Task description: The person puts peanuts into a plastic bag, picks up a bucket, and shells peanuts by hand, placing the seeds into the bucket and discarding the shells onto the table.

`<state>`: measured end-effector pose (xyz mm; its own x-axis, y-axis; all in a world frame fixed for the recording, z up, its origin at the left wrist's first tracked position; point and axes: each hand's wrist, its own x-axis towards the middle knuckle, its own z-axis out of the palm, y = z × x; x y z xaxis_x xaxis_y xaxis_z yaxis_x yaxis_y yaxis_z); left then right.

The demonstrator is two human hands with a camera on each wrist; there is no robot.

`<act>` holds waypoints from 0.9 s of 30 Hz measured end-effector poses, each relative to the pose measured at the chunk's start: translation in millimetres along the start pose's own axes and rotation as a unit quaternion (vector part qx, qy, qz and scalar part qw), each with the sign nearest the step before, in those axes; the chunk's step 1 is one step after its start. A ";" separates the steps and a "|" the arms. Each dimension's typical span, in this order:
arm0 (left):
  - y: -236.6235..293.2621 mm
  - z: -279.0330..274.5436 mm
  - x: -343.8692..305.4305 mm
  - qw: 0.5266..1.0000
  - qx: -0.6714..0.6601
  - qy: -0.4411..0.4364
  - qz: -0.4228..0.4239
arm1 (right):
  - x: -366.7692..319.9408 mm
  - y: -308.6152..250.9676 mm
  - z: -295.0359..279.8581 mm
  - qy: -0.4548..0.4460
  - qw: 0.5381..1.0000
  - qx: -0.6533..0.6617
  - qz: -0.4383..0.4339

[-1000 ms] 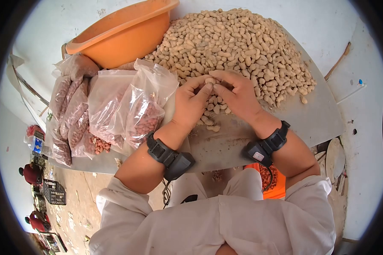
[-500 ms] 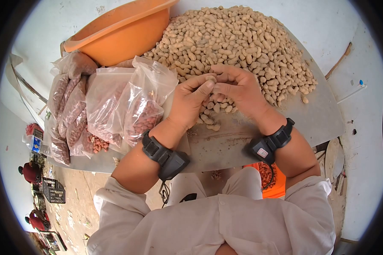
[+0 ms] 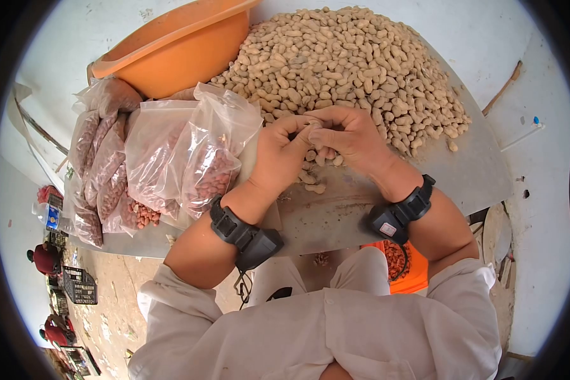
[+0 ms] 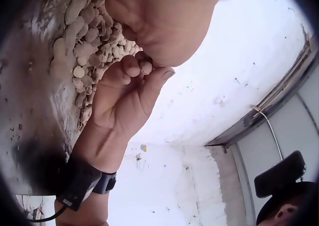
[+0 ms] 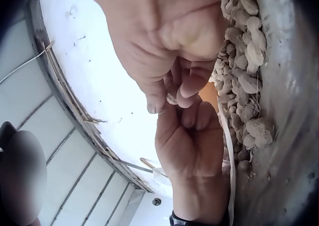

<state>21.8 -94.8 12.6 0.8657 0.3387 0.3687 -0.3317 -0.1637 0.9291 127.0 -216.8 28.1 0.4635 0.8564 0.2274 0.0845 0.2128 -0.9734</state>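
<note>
In the head view the left hand [image 3: 280, 155] and right hand [image 3: 356, 142] meet at the fingertips, just over the near edge of the peanut heap [image 3: 354, 63]. Both pinch a small peanut [image 4: 145, 67] between thumb and fingers; in the left wrist view it appears rounded and pale brown. The right wrist view shows a small light piece [image 5: 171, 99] at the touching fingertips, partly hidden by the fingers. Whether its shell is whole, I cannot tell. A few loose unshelled peanuts [image 3: 313, 183] lie on the metal tabletop [image 3: 335, 215] below the hands.
Clear bags of reddish kernels [image 3: 161, 155] lie left of the hands, with an orange basin [image 3: 183, 54] behind them. Below the table's near edge is an orange container [image 3: 415, 272] of reddish pieces. Two people [image 3: 47, 259] and black crates [image 3: 79, 285] are far left.
The right hand's fingertips have shifted slightly, closing in over the left fingertips and covering more of the small peanut. The head view has drifted a little.
</note>
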 end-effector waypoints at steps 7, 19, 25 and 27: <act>-10.8 -1.6 7.2 0.997 0.016 0.062 0.037 | 6.1 7.6 -2.3 0.026 0.995 0.091 0.017; -5.5 9.8 3.3 0.996 -0.027 0.078 0.015 | -1.0 2.8 2.2 0.076 0.990 -0.096 -0.068; -11.7 9.9 3.7 0.996 -0.038 0.081 0.023 | -2.7 1.6 4.7 0.092 0.987 -0.110 -0.067; -9.1 12.9 1.6 0.994 -0.055 0.093 0.001 | -2.9 2.5 5.0 0.096 0.988 -0.102 -0.059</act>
<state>31.1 -104.7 4.4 0.7841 0.5054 0.3601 -0.3807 -0.0665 0.9223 121.5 -216.4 25.2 0.5977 0.7216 0.3495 0.3144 0.1901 -0.9301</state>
